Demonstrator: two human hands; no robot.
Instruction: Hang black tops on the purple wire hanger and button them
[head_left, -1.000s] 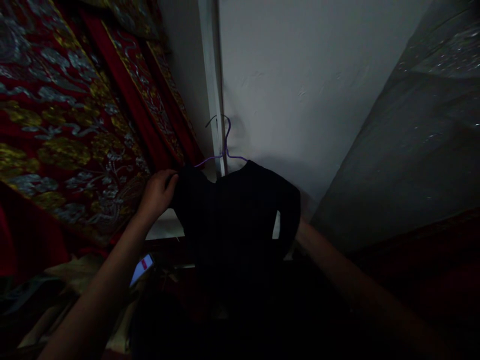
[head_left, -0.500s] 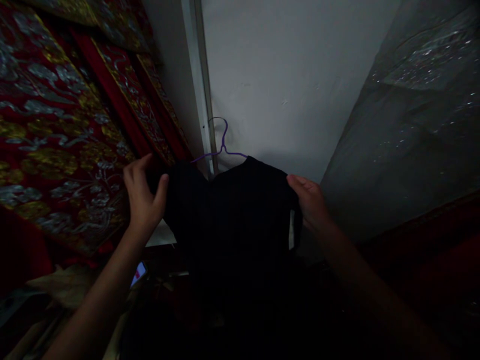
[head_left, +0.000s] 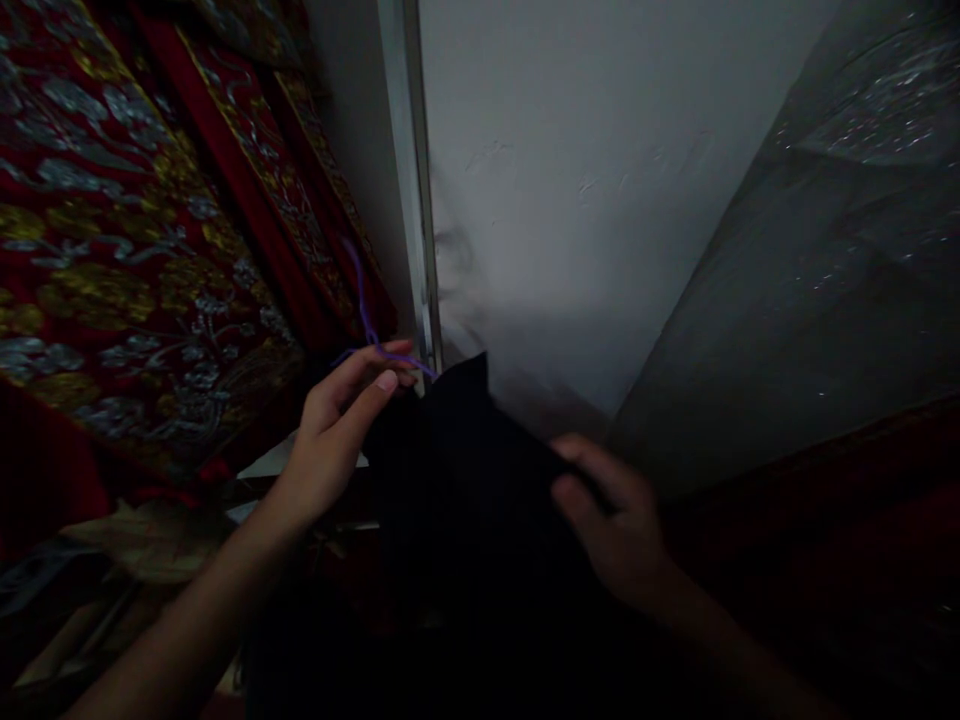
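A black short-sleeved shirt (head_left: 480, 500) hangs in front of me, its lower part lost in the dark. The purple clothes hanger (head_left: 365, 310) is at its neck, hook up and tilted to the left. My left hand (head_left: 337, 425) is closed around the hanger just below the hook, with a purple arm crossing over the fingers. Thumb and fingers of my right hand (head_left: 611, 510) pinch the shirt's right shoulder or sleeve edge. A corner of black cloth stands up between the two hands.
Red cloth (head_left: 142, 240) with gold and silver embroidery hangs at the left. Behind the shirt is a pale wall (head_left: 570, 180) with a vertical metal strip (head_left: 412, 180). Clear plastic sheeting (head_left: 817, 250) covers the right side. Dim clutter lies at the lower left.
My left hand has moved right from the shirt's left shoulder and closed on the hanger. The hanger has shifted left and tilted. My right hand has moved lower and slightly inward, bunching the cloth.
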